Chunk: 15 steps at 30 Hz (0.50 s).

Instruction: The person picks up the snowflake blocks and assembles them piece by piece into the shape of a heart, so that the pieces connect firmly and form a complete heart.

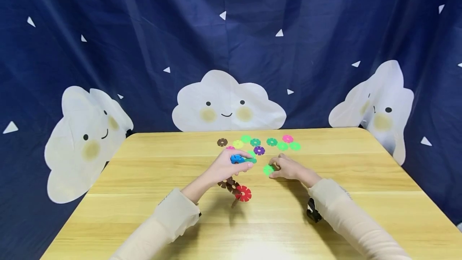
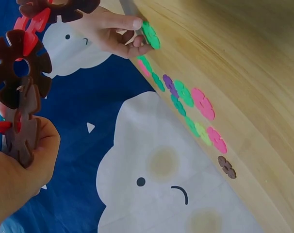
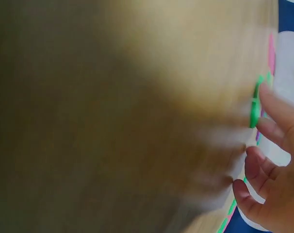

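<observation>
My left hand (image 1: pixel 224 167) grips a cluster of slotted plastic discs joined together, held up above the table. Brown discs (image 1: pixel 232 187) and a red disc (image 1: pixel 243 193) hang below the hand, while a blue disc (image 1: pixel 236 158) shows at the fingers. Up close in the left wrist view, a brown disc (image 2: pixel 39 73) of the cluster links to a red piece (image 2: pixel 36 30). My right hand (image 1: pixel 288 168) pinches a bright green slotted disc (image 1: pixel 268 170) between thumb and fingers, close over the tabletop. In the right wrist view that green disc (image 3: pixel 254 112) appears edge-on at the fingertips.
Loose slotted discs lie toward the back of the wooden table (image 1: pixel 325 228), among them a purple one (image 1: pixel 259 150), a yellow one (image 1: pixel 238 144), a brown one (image 1: pixel 221 142) and a pink one (image 1: pixel 287 139). Behind the table hangs a dark blue curtain (image 1: pixel 306 59) with printed clouds.
</observation>
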### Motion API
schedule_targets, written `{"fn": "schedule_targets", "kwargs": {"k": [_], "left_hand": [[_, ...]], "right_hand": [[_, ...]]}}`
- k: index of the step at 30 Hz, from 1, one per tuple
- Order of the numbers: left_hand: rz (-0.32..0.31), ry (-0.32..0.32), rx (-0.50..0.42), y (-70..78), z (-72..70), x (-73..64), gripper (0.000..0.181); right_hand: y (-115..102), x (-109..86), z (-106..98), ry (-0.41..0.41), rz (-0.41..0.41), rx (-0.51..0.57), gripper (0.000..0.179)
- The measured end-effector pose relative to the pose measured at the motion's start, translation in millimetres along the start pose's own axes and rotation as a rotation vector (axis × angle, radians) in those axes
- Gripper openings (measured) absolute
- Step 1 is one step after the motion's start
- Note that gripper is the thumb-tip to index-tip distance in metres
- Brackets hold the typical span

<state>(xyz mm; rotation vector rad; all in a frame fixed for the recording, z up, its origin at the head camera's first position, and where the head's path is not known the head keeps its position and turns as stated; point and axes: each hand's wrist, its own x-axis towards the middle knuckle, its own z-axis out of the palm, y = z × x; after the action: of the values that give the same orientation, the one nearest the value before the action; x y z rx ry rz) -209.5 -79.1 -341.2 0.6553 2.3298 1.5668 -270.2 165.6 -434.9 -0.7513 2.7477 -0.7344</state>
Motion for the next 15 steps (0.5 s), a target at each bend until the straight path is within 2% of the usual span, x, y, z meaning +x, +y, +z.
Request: {"fn": "schedule_targets", "kwargs": {"k": [3, 6, 8, 10, 12, 15], "left_hand": [[0.010, -0.006, -0.002, -2.5, 0.1, 1.5, 0.033], [0.010, -0.002, 0.000, -3.7, -0.5, 2.3, 0.033], [0.007, 0.011, 0.000, -4.1, -1.4, 2.5, 0.033], [0.003, 0.031, 0.000, -3.2, -2.7, 1.7, 0.032], [0.010, 0.051, 0.000, 3.3, -3.9, -1.9, 0.031], [0.004, 0.078, -0.003, 15.5, -5.1, -8.7, 0.030]], "right_hand": [[-3.0, 1.3, 1.0, 0.029, -0.016, 0.003, 0.027], [-11.1, 2.9, -1.4, 0.086, -0.103, 0.033, 0.020], [-19.6, 3.3, -6.1, 0.130, -0.190, 0.096, 0.018], [-30.7, 1.2, -12.6, 0.155, -0.235, 0.170, 0.016], [-40.7, -3.1, -19.8, 0.171, -0.262, 0.252, 0.020], [-53.6, -11.8, -28.0, 0.212, -0.259, 0.342, 0.027]]}}
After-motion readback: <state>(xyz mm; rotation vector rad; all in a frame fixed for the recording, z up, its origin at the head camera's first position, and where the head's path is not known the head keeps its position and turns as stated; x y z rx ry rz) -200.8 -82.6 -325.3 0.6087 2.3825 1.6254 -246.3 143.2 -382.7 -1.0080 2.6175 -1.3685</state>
